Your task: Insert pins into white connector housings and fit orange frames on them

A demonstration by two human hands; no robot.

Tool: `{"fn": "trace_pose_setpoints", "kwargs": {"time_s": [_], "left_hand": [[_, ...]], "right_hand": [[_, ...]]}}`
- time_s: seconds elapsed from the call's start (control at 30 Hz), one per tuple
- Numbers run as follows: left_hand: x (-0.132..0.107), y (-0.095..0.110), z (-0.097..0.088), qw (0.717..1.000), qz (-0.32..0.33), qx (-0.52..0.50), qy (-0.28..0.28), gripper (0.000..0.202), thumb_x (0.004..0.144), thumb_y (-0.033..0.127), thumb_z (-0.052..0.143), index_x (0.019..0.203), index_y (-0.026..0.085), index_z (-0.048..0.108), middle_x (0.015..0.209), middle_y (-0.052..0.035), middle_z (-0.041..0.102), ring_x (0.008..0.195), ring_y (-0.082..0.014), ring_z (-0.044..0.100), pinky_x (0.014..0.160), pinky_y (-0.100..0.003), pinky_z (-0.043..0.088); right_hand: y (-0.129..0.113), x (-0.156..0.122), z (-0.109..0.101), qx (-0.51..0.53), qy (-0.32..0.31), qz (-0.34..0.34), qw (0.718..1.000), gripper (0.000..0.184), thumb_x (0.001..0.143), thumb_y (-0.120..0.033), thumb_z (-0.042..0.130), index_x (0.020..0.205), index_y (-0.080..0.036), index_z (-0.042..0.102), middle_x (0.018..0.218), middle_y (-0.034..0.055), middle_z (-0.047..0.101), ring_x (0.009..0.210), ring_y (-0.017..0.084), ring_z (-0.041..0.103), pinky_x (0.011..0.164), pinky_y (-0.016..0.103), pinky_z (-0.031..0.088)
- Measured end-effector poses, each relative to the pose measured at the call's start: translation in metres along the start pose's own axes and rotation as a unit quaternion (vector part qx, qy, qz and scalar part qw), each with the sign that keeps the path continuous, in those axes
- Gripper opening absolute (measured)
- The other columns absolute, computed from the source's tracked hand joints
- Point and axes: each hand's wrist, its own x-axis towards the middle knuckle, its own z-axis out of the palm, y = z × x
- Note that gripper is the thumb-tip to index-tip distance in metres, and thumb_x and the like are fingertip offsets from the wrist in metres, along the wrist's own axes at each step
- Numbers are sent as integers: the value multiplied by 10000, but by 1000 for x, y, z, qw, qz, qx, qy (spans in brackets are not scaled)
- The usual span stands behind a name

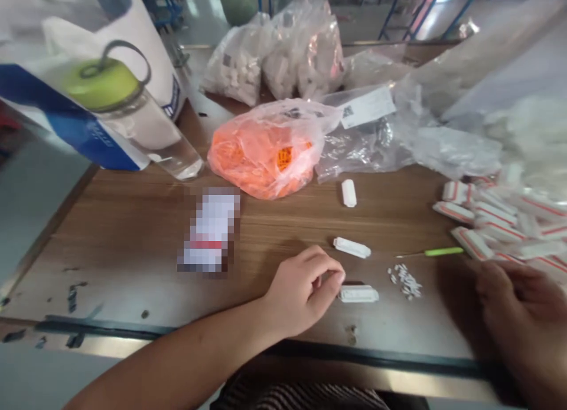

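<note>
My left hand (305,292) rests near the table's front edge, thumb and forefinger pinched together. Its fingertips are at the left end of a small white plastic casing (359,293); whether they grip anything is hidden. A second white casing (352,247) lies just beyond, and a third white piece (349,193) sits farther back. To their right is a little heap of tiny white parts (406,282). My right hand (522,309), slightly blurred, has curled fingers beside a pile of white pieces with orange-red stripes (500,221). What it holds, if anything, cannot be made out.
A thin tool with a green handle (443,251) lies near the striped pile. Behind are a bag of orange parts (266,150), clear plastic bags (372,138) and bags of white parts (279,61). At left are a green-lidded bottle (155,123) and a pixelated object (210,230).
</note>
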Motion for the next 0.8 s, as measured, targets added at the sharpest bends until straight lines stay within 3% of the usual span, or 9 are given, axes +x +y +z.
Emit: {"fn": "trace_pose_setpoints", "kwargs": {"time_s": [0.03,0.1,0.2,0.3,0.47,0.57,0.67,0.8], "left_hand": [[0,0,0,1000,-1,7,-9,182,942,254,502,907,171,661,854,-19,601,652,-87,520,614,-226,426],[-1,-1,1,1000,4,14,-22,173,941,271,516,962,179,661,902,-20,617,657,-84,529,614,-224,439],[-1,-1,2,998,18,51,-41,253,847,362,661,1035,193,647,958,-18,629,673,-97,542,636,-246,467],[0,0,5,992,33,108,-61,359,750,379,751,1043,204,637,972,-8,638,685,-107,561,663,-264,494],[2,3,9,980,42,181,-75,363,783,381,714,1093,217,622,977,-15,653,713,-130,599,672,-283,514],[2,2,10,979,44,184,-81,340,810,398,693,1099,231,628,969,-6,655,729,-133,606,676,-276,512],[1,-1,11,981,41,174,-77,315,823,402,685,1088,238,637,970,4,655,735,-127,608,678,-263,509],[0,-4,12,981,53,169,-75,259,835,363,678,1051,222,652,936,7,658,758,-133,616,692,-265,500]], "right_hand": [[-12,1,1,22,38,75,996,152,818,-227,619,670,-242,584,521,23,563,474,182,556,459,305,368],[-30,3,2,69,33,127,989,172,823,-232,605,655,-230,568,526,12,544,453,157,511,468,295,367],[-40,3,1,105,46,126,985,166,811,-215,602,651,-213,560,529,3,521,468,141,497,490,280,376],[-34,3,0,139,60,119,981,118,821,-238,598,712,-202,569,541,-3,518,465,133,489,484,270,376],[-27,-10,-6,117,55,40,991,145,847,-340,618,802,-202,607,576,12,571,498,150,543,518,275,411],[-42,-26,-6,87,-31,-85,992,160,857,-371,626,827,-218,659,670,26,661,591,166,613,585,277,462],[-65,-39,1,128,-188,-203,952,189,901,-368,566,809,-237,668,734,14,695,647,160,645,605,264,490],[-84,-43,17,144,-296,-209,921,224,946,-341,499,808,-229,636,677,-18,653,593,126,595,581,241,475]]}}
